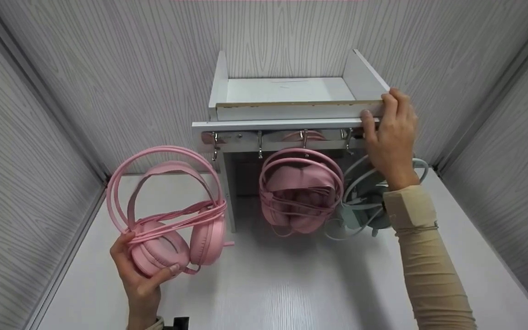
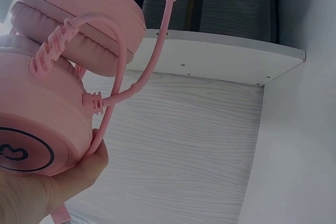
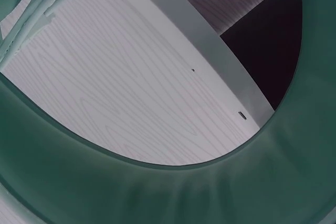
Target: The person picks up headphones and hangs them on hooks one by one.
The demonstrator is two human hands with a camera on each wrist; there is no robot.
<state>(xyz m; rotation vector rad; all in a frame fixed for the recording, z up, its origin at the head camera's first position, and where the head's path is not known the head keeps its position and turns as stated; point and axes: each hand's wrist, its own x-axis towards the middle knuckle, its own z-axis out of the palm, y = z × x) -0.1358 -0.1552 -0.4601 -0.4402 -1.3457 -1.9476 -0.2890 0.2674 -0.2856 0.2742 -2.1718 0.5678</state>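
My left hand (image 1: 138, 286) grips one ear cup of a pair of pink headphones (image 1: 206, 243), left of the white shelf (image 1: 287, 90). Their pink cable is bundled across the cups; the left wrist view shows the cup's outer face close up. With fingers bent over the shelf's front right corner, my right hand (image 1: 392, 137) holds on there, thumb on the front board. A second pair of pink headphones (image 1: 303, 176) hangs under the shelf, cable wrapped. Beside it, partly behind my right wrist, are green headphones (image 1: 376, 208); their headband (image 3: 173, 192) fills the right wrist view, hiding that hand.
A row of metal hooks (image 1: 260, 144) runs along the shelf's front underside. The shelf's leg panel (image 1: 228, 197) stands on the white tabletop (image 1: 273, 284). Grey wood-grain walls (image 1: 108, 82) enclose the back and both sides.
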